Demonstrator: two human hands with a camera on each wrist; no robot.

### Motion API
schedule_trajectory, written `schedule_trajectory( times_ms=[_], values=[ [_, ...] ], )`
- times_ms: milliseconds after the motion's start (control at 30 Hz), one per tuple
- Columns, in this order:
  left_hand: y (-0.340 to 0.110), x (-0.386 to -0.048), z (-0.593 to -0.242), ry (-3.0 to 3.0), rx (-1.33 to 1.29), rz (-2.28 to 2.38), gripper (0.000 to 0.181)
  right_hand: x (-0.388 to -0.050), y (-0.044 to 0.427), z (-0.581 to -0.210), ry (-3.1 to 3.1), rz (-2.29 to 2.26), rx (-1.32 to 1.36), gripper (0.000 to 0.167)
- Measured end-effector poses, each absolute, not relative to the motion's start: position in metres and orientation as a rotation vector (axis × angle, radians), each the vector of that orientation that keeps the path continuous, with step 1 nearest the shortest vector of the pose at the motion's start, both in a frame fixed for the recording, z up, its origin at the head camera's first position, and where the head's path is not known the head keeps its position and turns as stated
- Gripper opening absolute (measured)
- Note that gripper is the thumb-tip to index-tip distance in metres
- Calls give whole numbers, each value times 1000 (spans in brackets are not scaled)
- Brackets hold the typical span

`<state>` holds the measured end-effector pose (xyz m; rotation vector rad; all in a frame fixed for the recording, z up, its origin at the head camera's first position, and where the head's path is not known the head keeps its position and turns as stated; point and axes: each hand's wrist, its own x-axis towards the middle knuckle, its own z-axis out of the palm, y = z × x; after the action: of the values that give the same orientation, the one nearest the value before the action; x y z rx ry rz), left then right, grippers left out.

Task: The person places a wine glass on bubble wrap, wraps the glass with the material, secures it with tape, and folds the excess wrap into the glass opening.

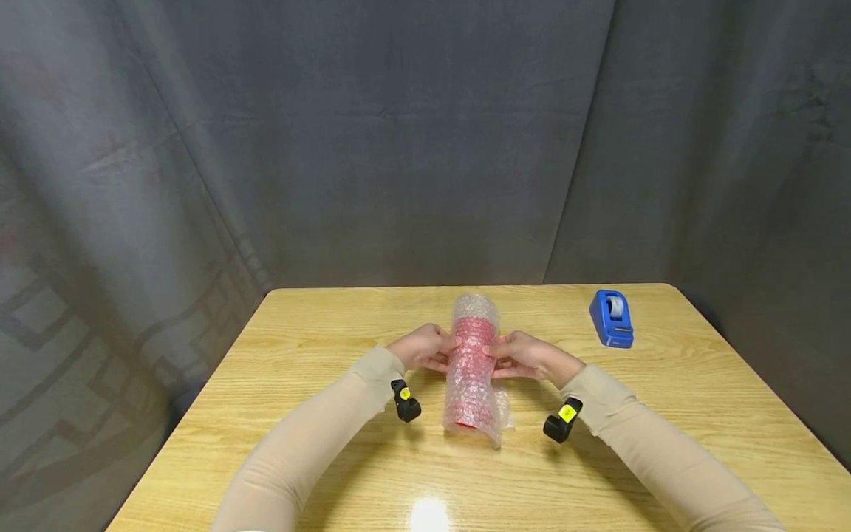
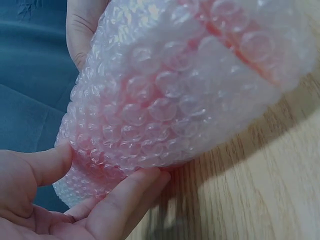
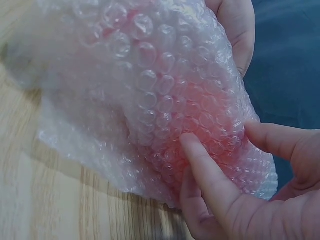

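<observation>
A red cylindrical object (image 1: 475, 332) lies lengthwise on the table, rolled up in clear bubble wrap (image 1: 465, 388). My left hand (image 1: 420, 347) holds its left side, thumb on the upper face and fingers lower down, as the left wrist view shows on the bubbles (image 2: 145, 100). From the other side my right hand (image 1: 528, 356) grips the same roll, thumb and fingers against the wrap (image 3: 165, 95). A loose flap of bubble wrap (image 1: 503, 408) sticks out at the lower right of the roll. What exactly the red object is, the wrap hides.
A blue tape dispenser (image 1: 612, 319) with a roll of tape stands at the back right of the wooden table (image 1: 319, 325). Grey curtains (image 1: 412, 148) hang behind the table and at both sides. Each wrist carries a small black camera mount (image 1: 404, 403).
</observation>
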<state>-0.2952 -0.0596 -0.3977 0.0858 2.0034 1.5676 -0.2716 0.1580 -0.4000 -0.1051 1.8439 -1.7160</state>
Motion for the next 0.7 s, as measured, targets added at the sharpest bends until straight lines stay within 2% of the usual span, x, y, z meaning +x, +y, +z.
schedule_trajectory(
  times_ms=[133, 700],
  values=[
    [-60, -294, -396, 2028, 90, 1560, 17, -272, 158, -401, 1794, -1743, -107, 14],
    [-46, -280, -383, 2343, 191, 1421, 25, -271, 166, -405, 1683, -1789, -108, 33]
  ],
)
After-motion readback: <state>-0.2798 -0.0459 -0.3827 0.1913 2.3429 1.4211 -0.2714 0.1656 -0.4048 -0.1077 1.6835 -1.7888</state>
